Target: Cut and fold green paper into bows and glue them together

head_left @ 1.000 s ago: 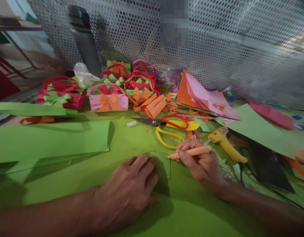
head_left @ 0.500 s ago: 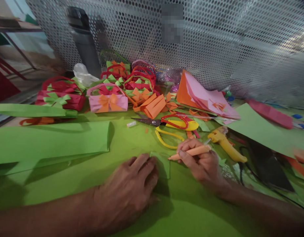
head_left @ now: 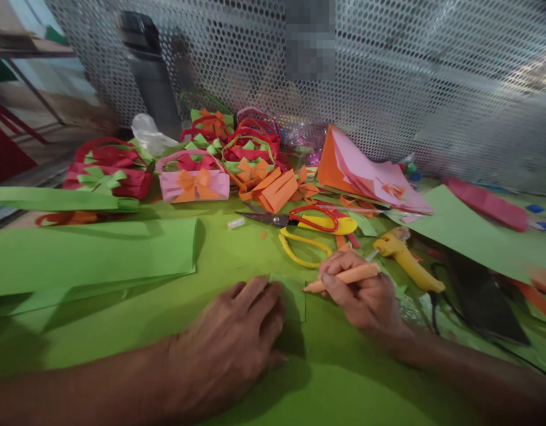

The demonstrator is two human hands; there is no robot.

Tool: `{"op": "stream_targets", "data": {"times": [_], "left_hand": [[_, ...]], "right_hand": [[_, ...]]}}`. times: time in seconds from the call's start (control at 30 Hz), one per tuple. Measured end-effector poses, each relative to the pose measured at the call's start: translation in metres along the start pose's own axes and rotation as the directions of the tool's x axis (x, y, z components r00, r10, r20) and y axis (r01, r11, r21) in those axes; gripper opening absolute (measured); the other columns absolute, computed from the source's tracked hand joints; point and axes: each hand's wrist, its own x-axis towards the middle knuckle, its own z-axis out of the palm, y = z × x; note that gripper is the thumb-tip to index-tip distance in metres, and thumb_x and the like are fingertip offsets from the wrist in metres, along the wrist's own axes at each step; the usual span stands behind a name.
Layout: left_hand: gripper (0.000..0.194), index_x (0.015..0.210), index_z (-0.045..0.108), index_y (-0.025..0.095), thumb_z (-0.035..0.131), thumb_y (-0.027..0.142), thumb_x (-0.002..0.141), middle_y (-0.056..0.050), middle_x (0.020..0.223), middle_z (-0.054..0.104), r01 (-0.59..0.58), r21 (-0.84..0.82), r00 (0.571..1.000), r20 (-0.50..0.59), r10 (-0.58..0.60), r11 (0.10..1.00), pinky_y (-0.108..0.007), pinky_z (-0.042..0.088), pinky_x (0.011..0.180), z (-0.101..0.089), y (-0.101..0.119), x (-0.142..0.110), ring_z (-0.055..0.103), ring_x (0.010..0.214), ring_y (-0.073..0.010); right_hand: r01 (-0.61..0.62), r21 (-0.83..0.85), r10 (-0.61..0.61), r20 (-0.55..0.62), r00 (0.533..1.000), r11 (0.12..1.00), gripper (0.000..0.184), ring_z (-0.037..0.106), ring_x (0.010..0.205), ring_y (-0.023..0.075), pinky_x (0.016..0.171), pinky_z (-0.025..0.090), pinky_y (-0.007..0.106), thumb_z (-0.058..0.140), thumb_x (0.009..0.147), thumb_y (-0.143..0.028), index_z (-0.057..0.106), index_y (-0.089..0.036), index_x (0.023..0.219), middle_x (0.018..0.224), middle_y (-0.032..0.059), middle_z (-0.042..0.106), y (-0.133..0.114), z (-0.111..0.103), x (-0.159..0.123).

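My left hand (head_left: 244,340) lies on the green tabletop with its fingers bent together, pinning a small green paper piece (head_left: 294,299) whose left part is hidden beneath them. Between the thumb and fingers of my right hand (head_left: 359,290) is a light orange pen (head_left: 350,276). Its dark tip meets the paper's right edge or hovers just over it; which, I cannot tell. Scissors with red and yellow handles (head_left: 304,248) rest just beyond both hands, blades pointing left. A yellow hot glue gun (head_left: 410,269) lies to the right of my right hand.
Folded green sheets (head_left: 95,254) lie at left. Behind are small paper handbags with bows, including a pink one (head_left: 166,188), and a grey bottle (head_left: 155,89). Pink and orange sheets (head_left: 361,160) lean near a perforated metal panel (head_left: 410,89). A dark flat object (head_left: 481,296) lies at right.
The pen in my right hand has shifted very slightly, its tip a little lower at the paper's edge. My left hand and the green paper piece stay in place.
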Motion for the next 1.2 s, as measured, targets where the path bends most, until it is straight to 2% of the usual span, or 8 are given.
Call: {"op": "stream_targets", "data": {"times": [0.2,0.43,0.67,0.87,1.07,1.2], "left_hand": [[0.042,0.100,0.064,0.012,0.037,0.043,0.092,-0.015,0.110,0.060,-0.011,0.006,1.000,-0.018,0.011,1.000,-0.041,0.050,0.076,0.0034,-0.0007,-0.0017,0.050,0.104,-0.0300],[0.043,0.098,0.065,0.012,0.037,0.045,0.092,-0.015,0.108,0.060,-0.004,0.004,0.999,-0.032,0.004,1.000,-0.040,0.048,0.077,0.0040,0.0001,-0.0028,0.049,0.103,-0.0292],[0.038,0.101,0.063,0.012,0.042,0.041,0.091,-0.015,0.111,0.060,-0.003,0.003,1.000,-0.007,0.003,1.000,-0.040,0.049,0.075,0.0012,-0.0001,-0.0009,0.050,0.102,-0.0288],[0.039,0.100,0.063,0.012,0.040,0.042,0.091,-0.014,0.109,0.061,0.002,-0.005,1.000,0.008,-0.002,1.000,-0.040,0.049,0.074,0.0012,0.0002,-0.0021,0.050,0.101,-0.0289],[0.038,0.100,0.064,0.012,0.043,0.042,0.090,-0.014,0.108,0.061,0.006,0.002,1.000,0.009,-0.006,1.000,-0.039,0.048,0.074,-0.0007,0.0010,-0.0021,0.051,0.100,-0.0282],[0.040,0.100,0.064,0.012,0.042,0.044,0.090,-0.014,0.108,0.061,0.002,-0.001,1.000,0.015,-0.001,1.000,-0.039,0.048,0.075,-0.0013,0.0009,-0.0012,0.051,0.100,-0.0283]], "right_hand": [[-0.026,0.009,0.026,0.009,1.000,1.000,0.008,0.058,0.072,0.0169,0.065,0.047,0.032,0.054,0.084,-0.017,0.052,-0.021,0.077,0.073,-0.0010,0.057,0.0008,-0.0006,-0.0025],[0.005,0.087,-0.004,-0.011,1.000,0.996,0.007,0.058,0.074,0.0161,0.065,0.049,0.031,0.053,0.085,-0.016,0.054,-0.021,0.080,0.077,0.0005,0.058,0.0003,0.0012,0.0006],[0.051,0.061,-0.052,0.010,0.999,0.997,0.006,0.060,0.080,0.0168,0.068,0.052,0.031,0.057,0.084,-0.016,0.055,-0.022,0.084,0.079,0.0008,0.060,0.0019,0.0046,0.0012],[0.019,0.047,-0.022,0.052,0.998,0.999,0.005,0.060,0.075,0.0157,0.065,0.051,0.030,0.054,0.085,-0.018,0.054,-0.021,0.082,0.078,0.0009,0.058,0.0002,0.0043,0.0020],[0.033,0.040,-0.035,0.049,0.998,0.999,0.008,0.060,0.079,0.0158,0.070,0.050,0.031,0.054,0.085,-0.015,0.053,-0.021,0.081,0.078,0.0001,0.057,0.0007,0.0035,0.0018],[0.026,0.001,-0.026,0.041,0.999,1.000,0.008,0.060,0.076,0.0160,0.068,0.051,0.030,0.054,0.085,-0.016,0.054,-0.021,0.079,0.076,0.0003,0.058,0.0001,0.0029,0.0015]]}}
